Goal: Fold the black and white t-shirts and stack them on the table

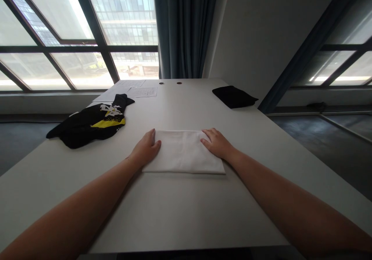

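A folded white cloth (pixel 181 153) lies flat on the white table in front of me, a neat rectangle with its folded layers showing along the near edge. My left hand (pixel 147 147) grips its left side, with the thumb on top and the other fingers along the edge. On the far right corner, my right hand (pixel 216 143) holds the cloth, thumb and fingertips over its top surface. What part of the fingers lies under the cloth is hidden.
To the left on the table (pixel 186 213) lies a crumpled black garment (pixel 87 124) with a yellow and white print. A folded black cloth (pixel 235 97) rests near the right edge. Paper sheets (pixel 142 92) lie at the far left, before the windows and a blue curtain (pixel 186 31).
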The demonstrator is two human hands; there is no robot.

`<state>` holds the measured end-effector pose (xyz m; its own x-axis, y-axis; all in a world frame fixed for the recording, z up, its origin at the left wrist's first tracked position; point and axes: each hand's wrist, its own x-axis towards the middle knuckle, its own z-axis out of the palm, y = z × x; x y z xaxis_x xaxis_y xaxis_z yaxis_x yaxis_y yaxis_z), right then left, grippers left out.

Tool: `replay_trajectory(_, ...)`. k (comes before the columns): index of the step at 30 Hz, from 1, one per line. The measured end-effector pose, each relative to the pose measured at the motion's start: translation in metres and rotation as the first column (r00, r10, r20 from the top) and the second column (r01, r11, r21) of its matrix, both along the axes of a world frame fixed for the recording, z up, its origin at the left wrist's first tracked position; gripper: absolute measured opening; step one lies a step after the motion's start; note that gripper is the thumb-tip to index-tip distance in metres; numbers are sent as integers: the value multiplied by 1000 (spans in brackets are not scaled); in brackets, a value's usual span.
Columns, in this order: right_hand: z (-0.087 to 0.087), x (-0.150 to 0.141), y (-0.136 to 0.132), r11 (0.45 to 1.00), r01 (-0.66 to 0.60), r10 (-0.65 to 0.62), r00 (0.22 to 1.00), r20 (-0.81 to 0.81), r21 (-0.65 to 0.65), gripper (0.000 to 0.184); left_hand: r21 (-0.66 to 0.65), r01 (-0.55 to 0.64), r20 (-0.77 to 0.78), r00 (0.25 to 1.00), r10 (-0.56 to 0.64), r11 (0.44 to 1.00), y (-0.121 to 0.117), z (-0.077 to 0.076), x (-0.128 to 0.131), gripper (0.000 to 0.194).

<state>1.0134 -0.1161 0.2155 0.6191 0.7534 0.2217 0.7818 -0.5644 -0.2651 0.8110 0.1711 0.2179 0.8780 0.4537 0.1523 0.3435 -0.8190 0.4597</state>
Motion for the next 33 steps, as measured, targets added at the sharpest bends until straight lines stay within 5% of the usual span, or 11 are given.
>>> replay_trajectory(3, 5, 4, -4, 993, -84, 90, 994, -68, 87, 51, 18, -58, -3, 998, 59, 998, 6, 12, 0, 53)
replay_trajectory(7, 13, -5, -8, 964, -158, 198, 964, -180, 214, 45, 287, -42, -23, 998, 51, 957, -1, 31, -7, 36)
replay_trajectory(12, 21, -22, -4, 901, -192, 302, 922, -244, 389, 36, 414, 245, 0, 963, -269, 877, -28, 35, -13, 47)
replay_trajectory(15, 21, -23, -1, 877, -72, 286, 872, -397, 475, 37, 400, 365, -115, 930, -349, 840, -33, 28, -11, 52)
replay_trajectory(17, 20, -23, 0, 851, 120, 254, 758, -600, 511, 49, 381, 382, -171, 924, -342, 842, -31, 24, -10, 51)
replay_trajectory(20, 26, -23, -4, 797, 390, 295, 414, -861, 461, 83, 396, 354, -201, 934, -296, 848, -29, 26, -11, 49)
replay_trajectory(23, 40, -27, -12, 868, 353, 292, 203, -935, 348, 110, 455, 302, -256, 945, -201, 838, -31, 35, -15, 40)
replay_trajectory(26, 51, -29, -19, 951, 99, 267, 207, -941, 291, 116, 500, 294, -308, 939, -150, 815, -34, 42, -19, 36)
replay_trajectory(29, 50, -32, -18, 953, -122, 301, 264, -916, 278, 95, 449, 334, -266, 935, -233, 829, -36, 42, -20, 37)
replay_trajectory(33, 42, -37, -12, 942, -188, 331, 374, -866, 279, 71, 330, 470, -193, 883, -429, 819, -35, 33, -18, 45)
